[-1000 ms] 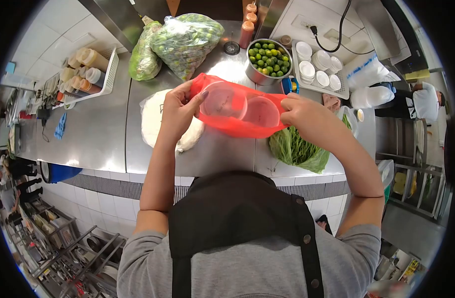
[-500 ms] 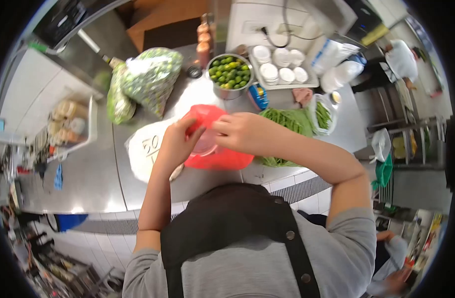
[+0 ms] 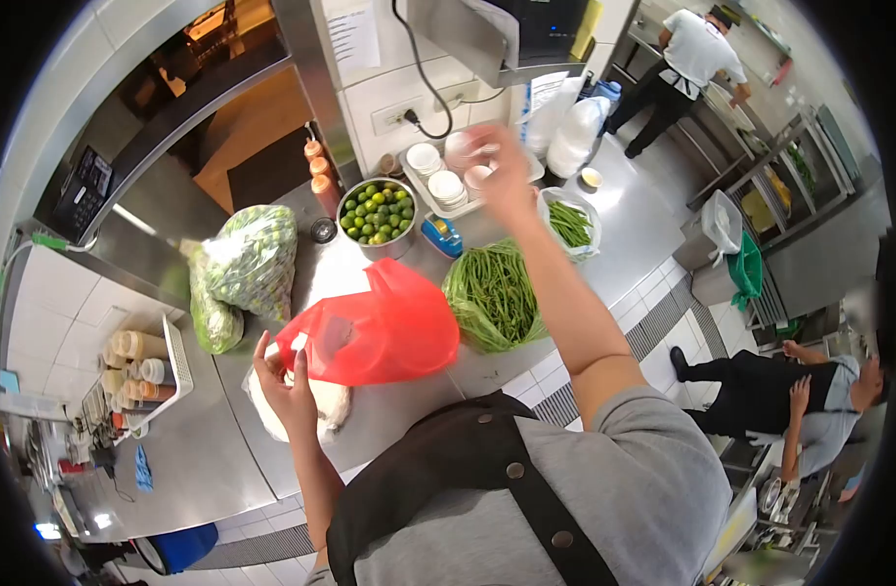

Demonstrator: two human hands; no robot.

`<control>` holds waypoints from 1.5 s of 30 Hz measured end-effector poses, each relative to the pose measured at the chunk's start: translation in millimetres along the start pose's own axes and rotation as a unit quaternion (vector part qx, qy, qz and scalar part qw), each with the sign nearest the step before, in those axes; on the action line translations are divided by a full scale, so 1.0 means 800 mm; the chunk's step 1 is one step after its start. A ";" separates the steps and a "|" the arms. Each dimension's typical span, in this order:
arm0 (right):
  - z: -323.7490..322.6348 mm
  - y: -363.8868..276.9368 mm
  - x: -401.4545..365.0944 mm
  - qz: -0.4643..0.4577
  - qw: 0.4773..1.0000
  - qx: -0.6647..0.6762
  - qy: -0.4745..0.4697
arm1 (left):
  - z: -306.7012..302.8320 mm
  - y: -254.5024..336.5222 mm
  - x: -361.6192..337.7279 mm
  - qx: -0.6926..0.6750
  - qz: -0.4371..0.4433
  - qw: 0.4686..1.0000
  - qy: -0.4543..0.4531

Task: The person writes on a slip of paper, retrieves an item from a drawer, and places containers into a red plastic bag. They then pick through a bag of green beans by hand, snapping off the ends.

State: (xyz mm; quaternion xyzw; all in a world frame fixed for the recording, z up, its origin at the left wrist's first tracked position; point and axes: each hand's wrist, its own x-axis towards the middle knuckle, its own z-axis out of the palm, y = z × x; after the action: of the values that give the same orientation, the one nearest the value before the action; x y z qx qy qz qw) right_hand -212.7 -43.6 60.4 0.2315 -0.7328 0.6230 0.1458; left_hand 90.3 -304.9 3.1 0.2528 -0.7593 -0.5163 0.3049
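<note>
A red plastic bag (image 3: 389, 327) lies on the steel counter, partly over a white bag (image 3: 328, 405). My left hand (image 3: 287, 386) is at the red bag's left edge, thumb and fingers spread. Smeared by motion, my right hand (image 3: 505, 181) is over the right part of a white tray (image 3: 424, 198) of stacked white containers (image 3: 446, 188); whether it holds anything is unclear. Close by are a pot of green limes (image 3: 378, 215), a blue tape dispenser (image 3: 441, 234) and green beans in a clear bag (image 3: 494, 293).
Bagged greens (image 3: 248, 259) and orange bottles (image 3: 321, 176) stand at the back left. A white basket of bottles (image 3: 179, 366) is at far left. Smaller bagged beans (image 3: 568, 225) lie right. One person (image 3: 697, 49) stands far back; another (image 3: 819, 400) is at right.
My right hand has left the red bag and moved up over the tray. The red bag now looks fuller and more spread out. My left hand's fingers have spread. The view has shifted.
</note>
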 end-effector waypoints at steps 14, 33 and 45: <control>-0.175 0.062 0.160 0.255 0.900 0.353 0.001 | 0.136 0.028 -0.053 0.157 0.129 0.953 -0.223; -0.080 -0.125 0.098 -0.088 0.901 0.425 0.026 | 0.168 0.027 -0.087 0.094 0.194 0.961 -0.174; 0.209 0.006 -0.102 -0.114 0.585 -0.186 -0.781 | 0.156 0.034 -0.101 0.110 0.223 0.922 -0.295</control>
State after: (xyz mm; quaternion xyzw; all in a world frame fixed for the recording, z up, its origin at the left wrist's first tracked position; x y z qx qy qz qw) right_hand -133.2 -194.0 -15.1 0.6782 -0.6323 0.0306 -0.3732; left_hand 53.4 -160.4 -22.5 -0.0552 -0.9036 -0.3993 0.1448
